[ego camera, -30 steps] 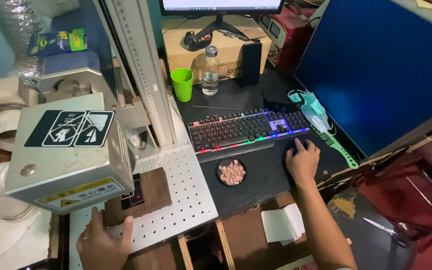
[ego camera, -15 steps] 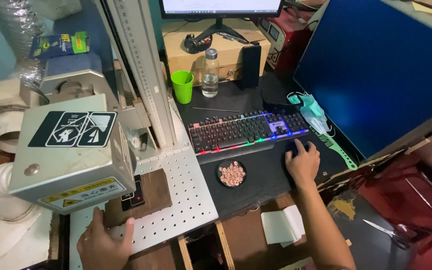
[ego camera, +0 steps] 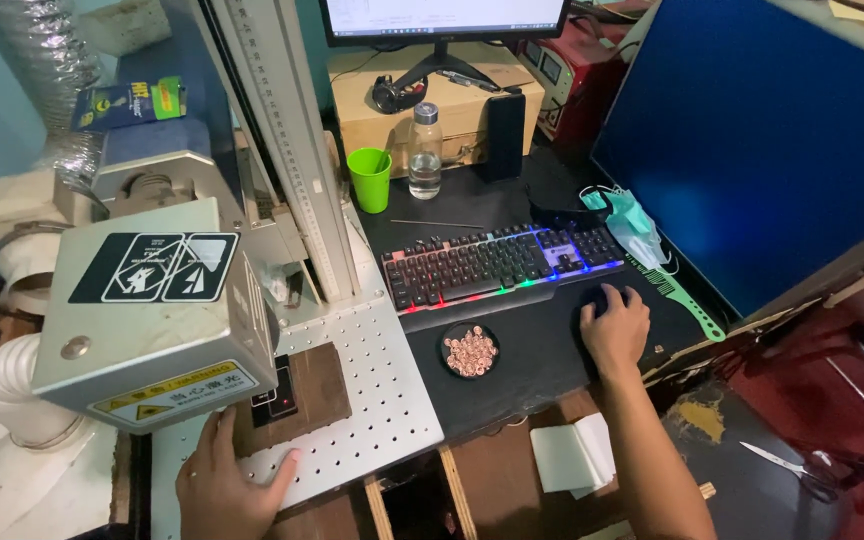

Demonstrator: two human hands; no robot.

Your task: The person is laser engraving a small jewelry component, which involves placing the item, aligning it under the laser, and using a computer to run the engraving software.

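Cluttered with kit, the black desk mat (ego camera: 522, 370) and the perforated white plate (ego camera: 372, 420) beside it fill this workbench, and the plate serves as the landmark for what follows. At the near edge of the plate the left hand (ego camera: 227, 485) rests flat, fingers spread and closed on nothing, its fingertips touching the brown slab (ego camera: 307, 400) that lies on the plate. On that slab, under the grey box-shaped machine head (ego camera: 152, 320) with warning stickers, sits a small dark piece (ego camera: 277, 395); the head overhangs it, so I cannot tell its exact shape. Off to the right of the plate, on the mat, the right hand (ego camera: 614, 330) curls over a dark computer mouse (ego camera: 600, 298), covering most of it. Between that hand and the plate stands a small round dish of pinkish bits (ego camera: 470, 352), just in front of the backlit keyboard (ego camera: 502, 262). Behind the plate rises the ruled column (ego camera: 287, 140), with a green cup (ego camera: 369, 178) and a clear bottle (ego camera: 424, 150) beyond. The main risk, as I judge it, is the left hand staying so close under the head: a click of the mouse could start the machine while fingers touch the slab. A nudge from those fingers could also shift the slab and misplace the dark piece, and a sweep of the right forearm could tip the dish.
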